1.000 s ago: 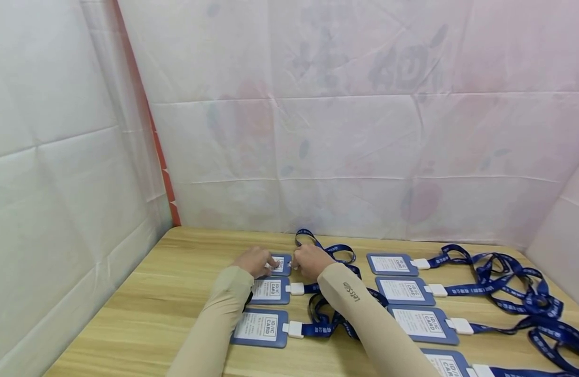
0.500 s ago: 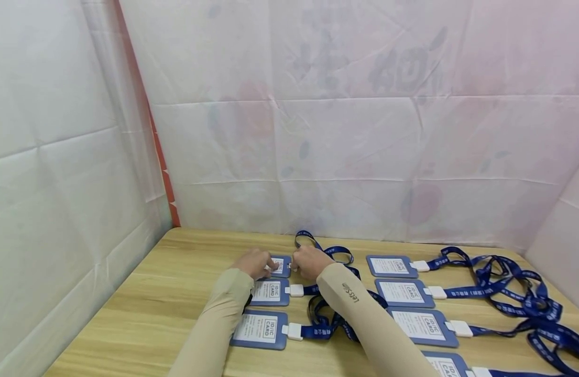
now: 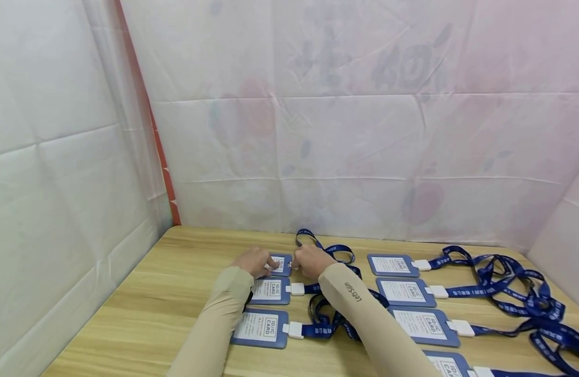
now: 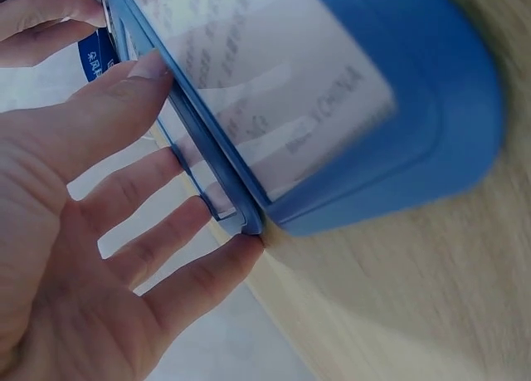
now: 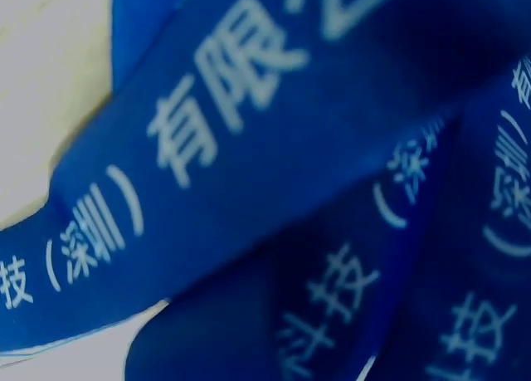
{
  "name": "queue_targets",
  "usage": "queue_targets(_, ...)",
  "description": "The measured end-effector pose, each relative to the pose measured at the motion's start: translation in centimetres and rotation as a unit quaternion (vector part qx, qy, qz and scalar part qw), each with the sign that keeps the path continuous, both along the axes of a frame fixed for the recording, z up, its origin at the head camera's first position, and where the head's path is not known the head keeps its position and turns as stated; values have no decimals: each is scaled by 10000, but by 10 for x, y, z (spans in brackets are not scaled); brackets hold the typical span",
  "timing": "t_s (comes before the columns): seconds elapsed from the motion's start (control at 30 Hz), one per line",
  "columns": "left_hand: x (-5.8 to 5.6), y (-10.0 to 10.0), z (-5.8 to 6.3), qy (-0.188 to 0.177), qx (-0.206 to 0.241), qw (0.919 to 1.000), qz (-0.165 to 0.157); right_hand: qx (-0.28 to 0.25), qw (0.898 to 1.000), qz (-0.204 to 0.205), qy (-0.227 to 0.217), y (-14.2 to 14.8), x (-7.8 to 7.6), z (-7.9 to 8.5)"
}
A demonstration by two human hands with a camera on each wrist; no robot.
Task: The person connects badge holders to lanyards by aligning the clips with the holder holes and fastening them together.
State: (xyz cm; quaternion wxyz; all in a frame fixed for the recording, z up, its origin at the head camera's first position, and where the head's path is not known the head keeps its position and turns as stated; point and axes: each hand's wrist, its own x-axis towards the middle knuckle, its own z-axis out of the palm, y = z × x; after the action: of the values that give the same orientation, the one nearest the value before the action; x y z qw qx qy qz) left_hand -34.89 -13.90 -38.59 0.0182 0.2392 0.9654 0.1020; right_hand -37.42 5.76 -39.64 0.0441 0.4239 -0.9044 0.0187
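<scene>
The farthest blue ID card holder [image 3: 283, 265] of the left column lies between my hands. My left hand [image 3: 252, 262] holds it by its sides, the thumb along the near edge and the other fingers along the far edge in the left wrist view. My right hand [image 3: 310, 261], fingers curled, pinches the clip end of its blue lanyard [image 3: 338, 250]; the palm hides most of that clip. Just nearer lies a second card holder [image 3: 269, 289], large in the left wrist view. Lanyard straps [image 5: 241, 140] with white lettering fill the right wrist view.
A third card holder [image 3: 260, 328] lies nearer in the left column, its lanyard [image 3: 319, 330] bunched under my right forearm. On the right, several more card holders [image 3: 401, 291] form a column, their lanyards [image 3: 525, 285] tangled. A white curtain [image 3: 346, 136] hangs behind the wooden table [image 3: 143, 309].
</scene>
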Motion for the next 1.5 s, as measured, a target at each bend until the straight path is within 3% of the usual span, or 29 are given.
queue_targets(0.37, -4, -1, -6, 56, 106, 9999, 71, -153, 9998, 145, -2, 1, -1, -3)
queue_targets(1.0, -2, 0, -5, 136, 206, 9996, 125, -459, 9986, 248, 74, 1, 0, -2)
queue_targets(1.3, -1, 0, -5, 141, 176, 9997, 59, -461, 9989, 106, -13, 0, 1, -3)
queue_targets(1.5, -1, 1, -4, 136, 200, 9997, 72, -526, 9981, 322, 94, 2, -1, -3)
